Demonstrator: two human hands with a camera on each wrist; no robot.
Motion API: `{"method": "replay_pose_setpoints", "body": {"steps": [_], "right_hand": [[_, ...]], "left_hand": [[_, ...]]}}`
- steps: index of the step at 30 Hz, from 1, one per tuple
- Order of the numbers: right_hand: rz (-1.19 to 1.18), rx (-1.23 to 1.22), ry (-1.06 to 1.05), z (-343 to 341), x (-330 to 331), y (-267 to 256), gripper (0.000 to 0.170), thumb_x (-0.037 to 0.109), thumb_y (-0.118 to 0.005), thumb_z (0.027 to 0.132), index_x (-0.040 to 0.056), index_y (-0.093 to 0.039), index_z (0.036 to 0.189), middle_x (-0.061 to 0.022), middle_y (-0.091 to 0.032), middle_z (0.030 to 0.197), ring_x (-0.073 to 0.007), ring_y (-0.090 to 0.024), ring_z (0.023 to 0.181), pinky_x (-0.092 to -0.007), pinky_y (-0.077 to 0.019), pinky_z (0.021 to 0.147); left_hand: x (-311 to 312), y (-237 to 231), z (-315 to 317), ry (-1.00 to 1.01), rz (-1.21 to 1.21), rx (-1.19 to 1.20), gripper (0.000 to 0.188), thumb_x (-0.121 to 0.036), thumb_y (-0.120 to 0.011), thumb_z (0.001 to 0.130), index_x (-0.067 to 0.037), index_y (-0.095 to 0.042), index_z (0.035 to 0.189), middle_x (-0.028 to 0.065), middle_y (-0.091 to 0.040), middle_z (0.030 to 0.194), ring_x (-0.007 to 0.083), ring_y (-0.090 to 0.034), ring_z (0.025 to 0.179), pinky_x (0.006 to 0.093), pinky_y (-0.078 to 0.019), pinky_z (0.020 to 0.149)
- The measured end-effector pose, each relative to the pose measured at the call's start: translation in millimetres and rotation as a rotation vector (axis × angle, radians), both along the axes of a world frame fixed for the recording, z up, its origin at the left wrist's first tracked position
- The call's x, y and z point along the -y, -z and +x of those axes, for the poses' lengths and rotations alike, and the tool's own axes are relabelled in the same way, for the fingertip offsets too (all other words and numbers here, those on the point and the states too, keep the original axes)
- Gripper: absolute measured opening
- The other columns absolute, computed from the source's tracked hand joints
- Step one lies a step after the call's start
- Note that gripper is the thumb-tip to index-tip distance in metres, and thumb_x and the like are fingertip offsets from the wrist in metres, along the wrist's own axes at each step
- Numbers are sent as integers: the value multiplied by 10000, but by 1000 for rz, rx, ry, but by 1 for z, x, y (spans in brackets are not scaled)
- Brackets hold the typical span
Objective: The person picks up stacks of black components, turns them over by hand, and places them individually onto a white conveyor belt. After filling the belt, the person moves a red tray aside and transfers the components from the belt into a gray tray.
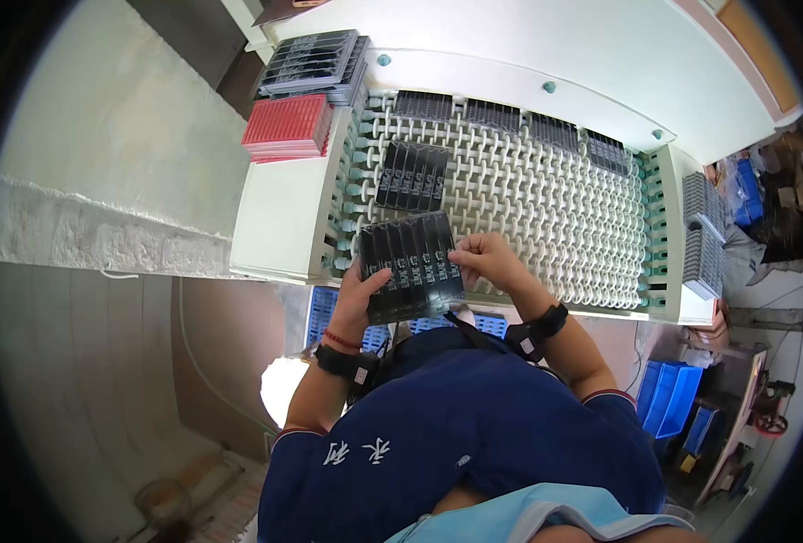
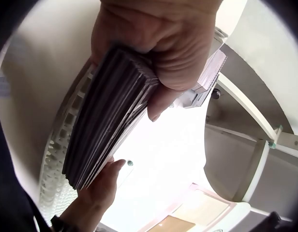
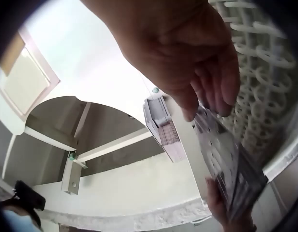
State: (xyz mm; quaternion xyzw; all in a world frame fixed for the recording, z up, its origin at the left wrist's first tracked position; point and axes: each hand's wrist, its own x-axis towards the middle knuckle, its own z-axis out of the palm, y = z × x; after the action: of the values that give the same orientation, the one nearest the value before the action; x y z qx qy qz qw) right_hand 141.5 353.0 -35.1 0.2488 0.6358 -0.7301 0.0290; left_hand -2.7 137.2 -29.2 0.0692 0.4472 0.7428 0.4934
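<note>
A thick stack of flat black panels [image 1: 409, 258] with pale printed markings is held in front of the body, over the near edge of the roller conveyor [image 1: 546, 226]. My left hand [image 1: 356, 299] grips the stack by its left side, thumb lying on top. In the left wrist view the layered edges of the panels [image 2: 108, 121] show below the palm. At the opposite side, my right hand [image 1: 492, 261] pinches the panel edge between thumb and fingers; the right wrist view has those fingertips [image 3: 190, 110] at the panel's corner. One group of black panels [image 1: 412, 176] lies on the rollers just beyond.
Several black panels [image 1: 487, 116] line the conveyor's far side. On the left ledge sit a red stack [image 1: 286, 125] and a grey-black stack [image 1: 311, 61]. More grey stacks [image 1: 705, 235] stand on the right ledge. Blue bins [image 1: 669, 396] are at lower right.
</note>
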Motion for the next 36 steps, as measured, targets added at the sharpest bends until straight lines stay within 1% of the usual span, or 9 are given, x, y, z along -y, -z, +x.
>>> {"method": "replay_pose_setpoints", "body": {"steps": [6, 15, 18, 21, 23, 25, 29, 32, 36], "right_hand": [[4, 9, 447, 7, -65, 19, 201, 166, -664, 833, -34, -647, 856, -30, -588, 608, -88, -563, 492, -210, -479, 443], [390, 126, 626, 75, -156, 10, 189, 163, -673, 809, -24, -683, 839, -62, -619, 610, -109, -580, 481, -227, -468, 422], [761, 362, 632, 104, -163, 2, 226, 216, -706, 781, 5, -693, 861, -73, -640, 652, -128, -601, 535, -267, -495, 497], [1067, 213, 619, 107, -139, 9, 281, 275, -727, 756, 29, -697, 887, -85, -662, 715, -142, -621, 614, -286, -507, 587], [717, 96, 478, 81, -85, -20, 329, 308, -733, 756, 16, -692, 903, -86, -673, 757, -147, -629, 675, -286, -504, 625], [307, 56, 284, 60, -35, -10, 365, 316, -722, 776, -2, -672, 948, -60, -663, 737, -109, -608, 582, -262, -493, 555], [58, -9, 212, 53, -7, -8, 242, 201, -686, 813, -24, -662, 898, -59, -638, 699, -113, -612, 541, -226, -490, 480], [148, 2, 422, 93, -58, -21, 234, 165, -633, 845, -49, -650, 938, -84, -639, 805, -140, -623, 579, -232, -525, 503], [474, 94, 806, 176, -155, -13, 265, 197, -636, 834, -48, -661, 931, -51, -627, 739, -102, -573, 561, -229, -488, 480]], "left_hand": [[-1, 7, -4, -3, 9, 65, 410, -33, -556, 846, 17, -434, 1234, 120, -579, 1101, 197, -610, 937, 318, -517, 807], [17, 4, 2, 31, 147, 212, 458, -53, -439, 844, 36, -390, 1291, 174, -555, 1169, 274, -591, 1014, 368, -475, 901], [13, 1, 7, -2, 102, 184, 450, -35, -506, 844, 29, -398, 1277, 165, -568, 1147, 256, -602, 994, 363, -493, 874], [1, -1, 11, 2, 73, 132, 441, -39, -541, 851, 24, -405, 1266, 152, -573, 1133, 240, -603, 988, 354, -498, 863], [-8, -1, 15, 32, 62, 108, 433, -46, -552, 856, 22, -409, 1258, 145, -574, 1128, 231, -603, 985, 349, -500, 857], [-20, 0, 20, 70, 63, 89, 422, -53, -555, 861, 21, -414, 1252, 140, -574, 1127, 224, -604, 980, 344, -502, 851], [-35, 10, 26, 100, 72, 42, 416, -58, -540, 866, 28, -412, 1252, 136, -570, 1138, 224, -599, 988, 338, -497, 853], [-28, 3, 33, 91, 88, 91, 416, -84, -493, 869, 37, -408, 1257, 144, -565, 1149, 240, -596, 995, 349, -489, 869], [-20, -17, 41, 50, 153, 124, 438, -127, -442, 855, 43, -411, 1258, 161, -560, 1158, 261, -596, 998, 368, -479, 888]]}}
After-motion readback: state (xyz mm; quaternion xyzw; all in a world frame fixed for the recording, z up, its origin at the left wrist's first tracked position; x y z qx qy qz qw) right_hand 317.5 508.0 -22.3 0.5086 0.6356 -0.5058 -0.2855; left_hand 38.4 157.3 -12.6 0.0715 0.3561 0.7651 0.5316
